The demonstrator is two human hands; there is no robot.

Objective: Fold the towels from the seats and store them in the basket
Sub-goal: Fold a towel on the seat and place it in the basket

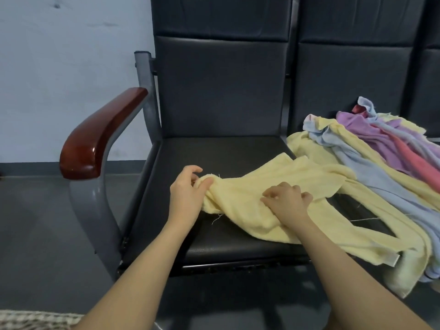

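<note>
Yellow towel (273, 186) lies rumpled on seat (214, 151) w/ both hands gripping it.

Both forearms are showing bare up to the frame's lower edge; the left hand (188, 191) and right hand (289, 202) are wearing no gloves, rings or watch.

The light is soft, even and rather dim, with a cool bluish cast on the wall (59, 55). A bright streak of glare lies along the glossy wooden armrest (95, 139), and a duller sheen sits on the black seat cushion (214, 151). Shadows are faint and diffuse; a weak one falls on the floor (47, 234) under the seat. Wide-angle distortion bends the chair frame and seat backs toward the edges. The picture looks slightly soft, with fine fabric texture smeared.
</note>
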